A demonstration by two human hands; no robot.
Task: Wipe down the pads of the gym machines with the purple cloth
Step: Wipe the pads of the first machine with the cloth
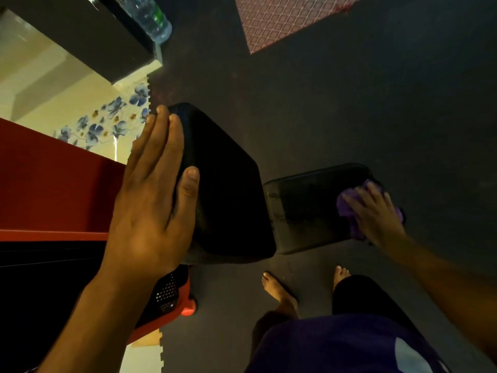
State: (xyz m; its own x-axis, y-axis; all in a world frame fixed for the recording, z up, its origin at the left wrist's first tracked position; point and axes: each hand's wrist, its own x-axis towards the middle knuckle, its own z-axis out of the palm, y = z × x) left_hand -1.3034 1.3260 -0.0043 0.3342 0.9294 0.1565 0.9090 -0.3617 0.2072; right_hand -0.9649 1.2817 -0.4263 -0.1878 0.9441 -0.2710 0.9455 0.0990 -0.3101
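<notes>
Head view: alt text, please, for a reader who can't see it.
The right hand presses a purple cloth on the lower black pad, while the left hand rests flat against the upper black pad. Bare feet stand on dark floor mats.

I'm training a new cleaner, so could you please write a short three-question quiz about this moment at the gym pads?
1. True or false: the cloth is under the left hand.
2. Which pad is being wiped? A) the upper pad B) the lower pad
3. Fill in: the left hand lies flat against the ____ pad.

Key:
1. False; the right hand presses it.
2. B; the cloth sits on the lower pad's right end.
3. Upper; fingers straight on its left side.
</notes>
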